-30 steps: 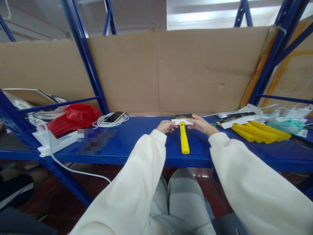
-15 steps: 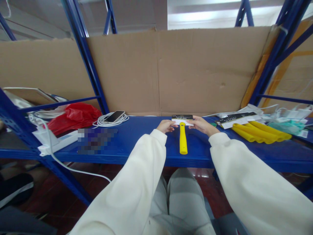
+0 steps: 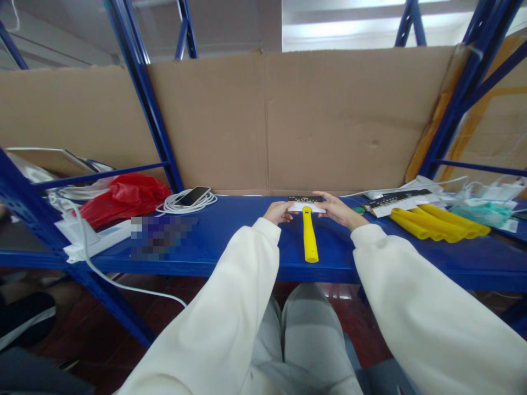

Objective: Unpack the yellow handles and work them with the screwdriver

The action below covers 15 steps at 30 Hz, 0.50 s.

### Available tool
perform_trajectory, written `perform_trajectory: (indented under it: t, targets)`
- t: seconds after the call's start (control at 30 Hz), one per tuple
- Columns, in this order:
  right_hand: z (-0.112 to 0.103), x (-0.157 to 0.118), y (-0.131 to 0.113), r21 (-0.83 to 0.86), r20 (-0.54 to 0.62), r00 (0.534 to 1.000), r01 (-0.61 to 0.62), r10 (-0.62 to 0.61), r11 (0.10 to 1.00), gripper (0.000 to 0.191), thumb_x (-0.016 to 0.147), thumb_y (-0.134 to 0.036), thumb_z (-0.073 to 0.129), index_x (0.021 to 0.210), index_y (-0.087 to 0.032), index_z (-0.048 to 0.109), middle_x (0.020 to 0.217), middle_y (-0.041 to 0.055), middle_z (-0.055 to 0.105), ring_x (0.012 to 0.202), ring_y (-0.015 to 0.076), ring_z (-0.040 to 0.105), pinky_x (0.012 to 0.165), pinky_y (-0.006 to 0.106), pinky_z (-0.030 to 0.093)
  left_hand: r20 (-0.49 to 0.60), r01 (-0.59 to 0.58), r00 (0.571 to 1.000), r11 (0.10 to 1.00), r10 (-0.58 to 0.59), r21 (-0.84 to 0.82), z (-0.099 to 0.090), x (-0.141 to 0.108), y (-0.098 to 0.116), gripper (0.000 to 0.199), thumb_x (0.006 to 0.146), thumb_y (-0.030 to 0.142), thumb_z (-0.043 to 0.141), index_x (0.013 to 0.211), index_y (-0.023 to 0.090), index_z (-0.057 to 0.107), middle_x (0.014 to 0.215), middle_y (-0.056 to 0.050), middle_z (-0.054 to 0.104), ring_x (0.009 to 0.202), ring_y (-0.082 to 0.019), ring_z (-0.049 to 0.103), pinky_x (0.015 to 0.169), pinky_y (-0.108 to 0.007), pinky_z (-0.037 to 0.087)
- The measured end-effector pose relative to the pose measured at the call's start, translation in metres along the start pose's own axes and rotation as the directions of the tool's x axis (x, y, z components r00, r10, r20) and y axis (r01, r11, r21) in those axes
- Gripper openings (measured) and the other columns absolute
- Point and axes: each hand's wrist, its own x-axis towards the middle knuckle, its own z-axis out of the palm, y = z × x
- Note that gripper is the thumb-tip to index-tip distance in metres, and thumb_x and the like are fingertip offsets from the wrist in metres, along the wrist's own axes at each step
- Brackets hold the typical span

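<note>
A scraper with a yellow handle (image 3: 310, 241) is held over the blue shelf, its handle pointing toward me. Its wide head carries a black-and-white card sleeve (image 3: 303, 200). My left hand (image 3: 280, 212) pinches the head at its left end, fingers curled. At the right end, my right hand (image 3: 334, 209) grips it between thumb and fingers, with the index finger reaching along the card's top edge. More yellow-handled scrapers (image 3: 436, 222) lie in a row to the right, some with the same black-and-white card (image 3: 397, 202).
On the left are a phone (image 3: 193, 196) on a coiled white cable (image 3: 168, 206), a red plastic bag (image 3: 127, 197) and a white power strip (image 3: 107, 240). A cardboard panel (image 3: 267, 120) stands behind the blue shelf (image 3: 239, 211). Blue uprights (image 3: 142, 93) frame it.
The scraper has tilted: its handle end swings slightly right and toward me, and the card's top edge tips lower. My right index finger has lifted onto the top edge.
</note>
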Motion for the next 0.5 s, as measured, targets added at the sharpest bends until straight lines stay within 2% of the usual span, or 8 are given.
perform_trajectory:
  t: [0.27, 0.5]
  targets:
    - [0.0011, -0.0007, 0.0001, -0.057, -0.007, 0.998, 0.06, -0.061, 0.997, 0.047, 0.085, -0.009, 0.062, 0.13, -0.022, 0.062, 0.075, -0.0022, 0.062, 0.058, 0.0098, 0.057, 0.054, 0.021, 0.056, -0.005, 0.01, 1.0, 1.0, -0.01, -0.002, -0.0005, 0.0038, -0.001, 0.01, 0.094, 0.014, 0.058, 0.089, 0.011, 0.066, 0.055, -0.001, 0.066, 0.035, -0.006, 0.047, 0.041, -0.018, 0.037]
    - [0.006, -0.008, -0.0061, -0.064, 0.038, 0.998, 0.042, -0.039, 0.997, 0.056, 0.083, -0.008, 0.061, 0.138, -0.02, 0.057, 0.076, -0.0015, 0.063, 0.06, 0.0111, 0.057, 0.055, 0.022, 0.057, -0.046, -0.006, 0.999, 0.999, 0.004, -0.05, 0.0005, 0.0059, -0.0025, 0.008, 0.092, 0.014, 0.061, 0.09, 0.011, 0.068, 0.055, 0.001, 0.062, 0.038, -0.008, 0.051, 0.042, -0.019, 0.037]
